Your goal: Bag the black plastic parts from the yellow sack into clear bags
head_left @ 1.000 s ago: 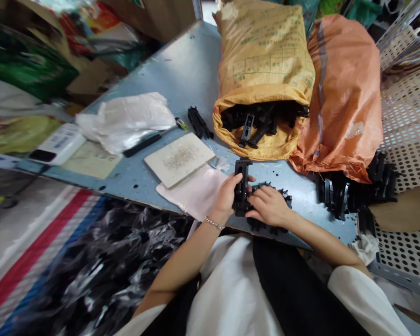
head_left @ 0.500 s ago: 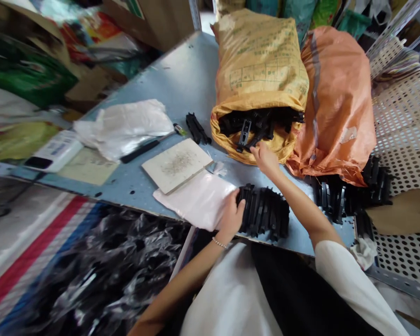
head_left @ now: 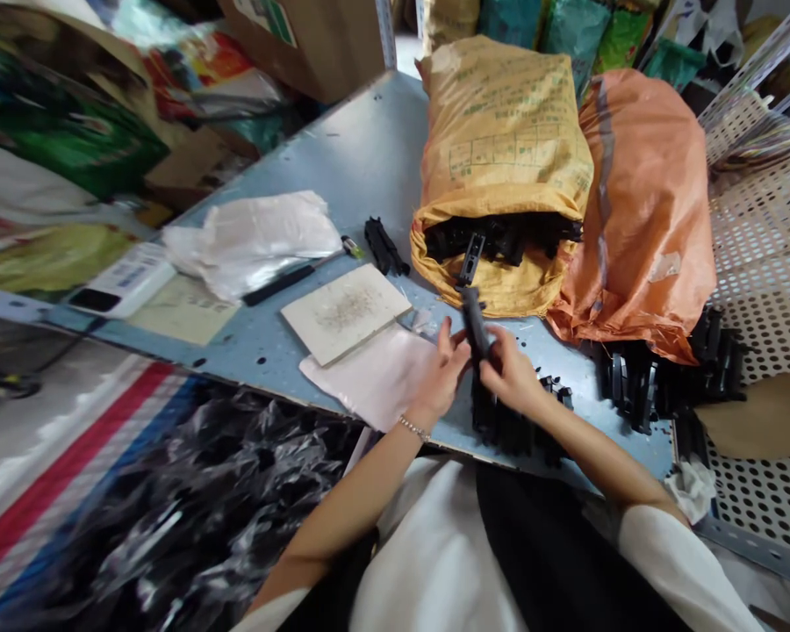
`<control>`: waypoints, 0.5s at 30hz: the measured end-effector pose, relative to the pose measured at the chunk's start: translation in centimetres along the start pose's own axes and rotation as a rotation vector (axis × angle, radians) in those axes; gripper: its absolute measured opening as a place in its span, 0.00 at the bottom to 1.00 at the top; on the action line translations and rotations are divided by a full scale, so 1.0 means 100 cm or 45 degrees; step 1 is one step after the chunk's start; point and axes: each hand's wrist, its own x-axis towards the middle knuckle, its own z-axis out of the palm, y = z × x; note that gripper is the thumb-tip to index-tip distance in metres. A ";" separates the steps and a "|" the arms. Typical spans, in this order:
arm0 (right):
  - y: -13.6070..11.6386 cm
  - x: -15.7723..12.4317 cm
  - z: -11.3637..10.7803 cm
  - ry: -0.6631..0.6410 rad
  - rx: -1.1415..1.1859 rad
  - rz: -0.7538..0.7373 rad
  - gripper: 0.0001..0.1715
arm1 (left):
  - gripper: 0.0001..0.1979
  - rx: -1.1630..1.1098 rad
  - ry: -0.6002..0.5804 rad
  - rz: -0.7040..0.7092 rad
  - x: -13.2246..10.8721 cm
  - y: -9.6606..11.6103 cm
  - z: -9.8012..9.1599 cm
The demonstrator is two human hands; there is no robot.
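Observation:
A long black plastic part (head_left: 476,323) stands tilted between my hands, over the front of the table. My right hand (head_left: 514,373) is closed on its right side, thumb and fingers pinching it. To its left is my left hand (head_left: 442,379), fingers apart and slightly curled; whether the fingertips touch the part I cannot tell. Below both hands a row of similar black parts (head_left: 523,432) lies along the table edge, partly hidden by the right hand and forearm. Behind them lies a yellow woven sack (head_left: 500,132), its mouth towards me, with more black parts (head_left: 472,257) inside.
An orange sack (head_left: 655,202) lies at the right, near a pile of black parts (head_left: 645,382). On the table (head_left: 362,132) are a whitish board (head_left: 346,312), pink plastic bags (head_left: 369,373), a white plastic bundle (head_left: 269,237) and two black parts (head_left: 386,246). Bagged black items (head_left: 224,509) sit below left.
My right hand has drawn back from the sack's mouth to the table front with a black plastic part. My left hand has lifted off the row of parts and come up beside it.

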 end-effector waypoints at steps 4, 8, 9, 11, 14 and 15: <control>-0.013 -0.030 -0.020 0.044 -0.325 -0.265 0.14 | 0.30 0.043 -0.108 -0.088 -0.011 0.021 0.019; -0.005 -0.008 -0.042 0.091 -0.511 -0.367 0.20 | 0.33 0.043 -0.223 -0.213 -0.035 0.030 0.029; -0.004 -0.003 -0.043 0.049 -0.457 -0.371 0.21 | 0.33 0.054 -0.219 -0.203 -0.040 0.029 0.029; -0.004 0.003 -0.037 -0.036 -0.218 -0.285 0.23 | 0.33 0.123 -0.160 -0.135 -0.044 0.027 0.029; -0.007 0.001 -0.023 -0.178 0.209 -0.044 0.24 | 0.35 0.212 -0.062 -0.050 -0.043 0.025 0.023; -0.009 -0.002 -0.020 -0.232 0.280 -0.003 0.25 | 0.34 0.201 -0.031 -0.054 -0.042 0.026 0.020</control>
